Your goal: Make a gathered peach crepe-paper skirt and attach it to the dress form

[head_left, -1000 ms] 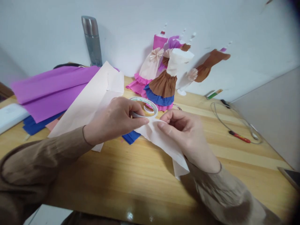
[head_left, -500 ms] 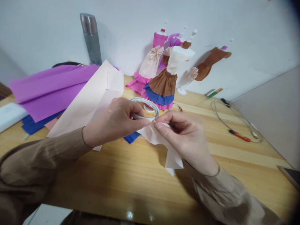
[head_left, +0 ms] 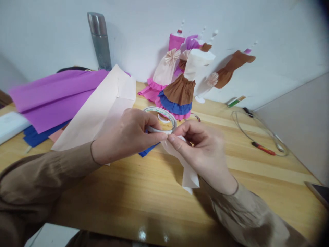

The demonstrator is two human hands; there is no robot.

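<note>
Over the middle of the wooden table, my left hand grips a white roll of tape, thumb and fingers closed on its near rim. My right hand pinches the top of a cream strip of paper right against the roll. The strip hangs down crumpled under that hand. Both thumbs meet at the tape's edge. Brown sleeves cover both forearms.
Cream, purple and blue paper sheets lie at left. Paper dresses on small stands line the back wall beside a steel flask. A red-handled tool, a wire and a green pen lie at right.
The cream strip has been gathered up from a flat spread into a narrower, hanging bunch. My right thumb has closed in against the tape roll, and both hands have shifted slightly right.
</note>
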